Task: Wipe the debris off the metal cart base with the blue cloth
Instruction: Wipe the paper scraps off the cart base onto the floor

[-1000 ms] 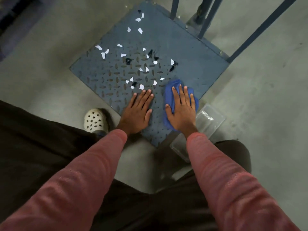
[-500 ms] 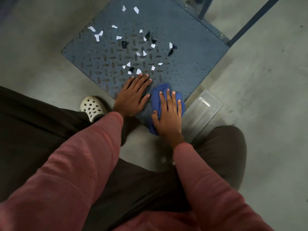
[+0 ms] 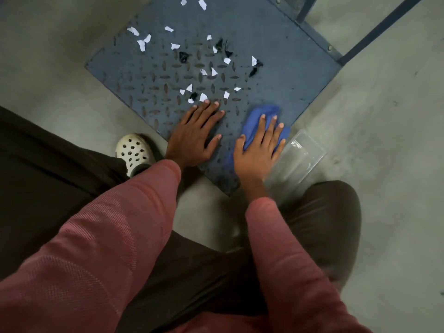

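Note:
The metal cart base (image 3: 283, 75) is a blue-grey tread plate lying on the floor. Several white and black scraps of debris (image 3: 204, 68) are scattered across its middle. A crumpled blue cloth (image 3: 260, 116) lies near the plate's near right edge. My right hand (image 3: 259, 147) presses flat on the cloth with straight fingers. My left hand (image 3: 194, 133) rests flat on the plate beside it, its fingertips touching the nearest scraps.
A clear plastic container (image 3: 298, 155) lies on the concrete floor just right of my right hand. A white clog (image 3: 133, 151) stands at the plate's left corner. Blue cart frame bars (image 3: 374, 30) rise at the far right. My dark trousers fill the foreground.
My right hand has slid the cloth back toward the near right edge of the plate and then slightly right. The left hand has stayed planted. The camera has dipped closer.

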A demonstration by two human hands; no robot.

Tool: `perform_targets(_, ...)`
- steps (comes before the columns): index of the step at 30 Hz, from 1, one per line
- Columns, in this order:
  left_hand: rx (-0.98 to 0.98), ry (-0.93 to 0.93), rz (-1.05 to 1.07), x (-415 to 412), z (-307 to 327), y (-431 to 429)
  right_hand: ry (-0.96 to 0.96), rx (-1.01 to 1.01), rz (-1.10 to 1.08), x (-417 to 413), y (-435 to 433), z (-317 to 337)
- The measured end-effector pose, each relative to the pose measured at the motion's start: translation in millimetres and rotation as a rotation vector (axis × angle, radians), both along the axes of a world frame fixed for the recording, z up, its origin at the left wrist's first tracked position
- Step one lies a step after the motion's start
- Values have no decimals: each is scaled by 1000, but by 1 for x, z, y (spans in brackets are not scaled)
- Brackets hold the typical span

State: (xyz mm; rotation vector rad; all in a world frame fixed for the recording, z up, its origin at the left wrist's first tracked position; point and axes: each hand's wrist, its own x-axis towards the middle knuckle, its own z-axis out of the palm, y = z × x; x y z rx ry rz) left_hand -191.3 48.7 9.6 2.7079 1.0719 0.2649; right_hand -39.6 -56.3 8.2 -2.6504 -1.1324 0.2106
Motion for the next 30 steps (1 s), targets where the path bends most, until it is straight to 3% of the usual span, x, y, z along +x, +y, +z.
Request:
perform_targets(5, 6, 13, -10, 0, -1, 3, 10, -37, 235, -47, -38, 2)
perform_targets(12, 14, -6, 1, 0, 0, 3, -12, -39, 546, 52, -2, -4)
perform_targets(18, 1, -12, -4, 0, 3, 4, 27, -106, 257, 122, 63, -4)
perform_targets(22, -3, -8, 0, 1, 4, 3, 72, -150, 210, 127, 80, -2)
perform_targets(26, -1, -16, -5, 1, 4, 3, -8, -105, 130, 105, 70, -5)
perform_targets(30, 1, -16, -7, 0, 1, 5, -49, -67, 153, 30, 26, 1)
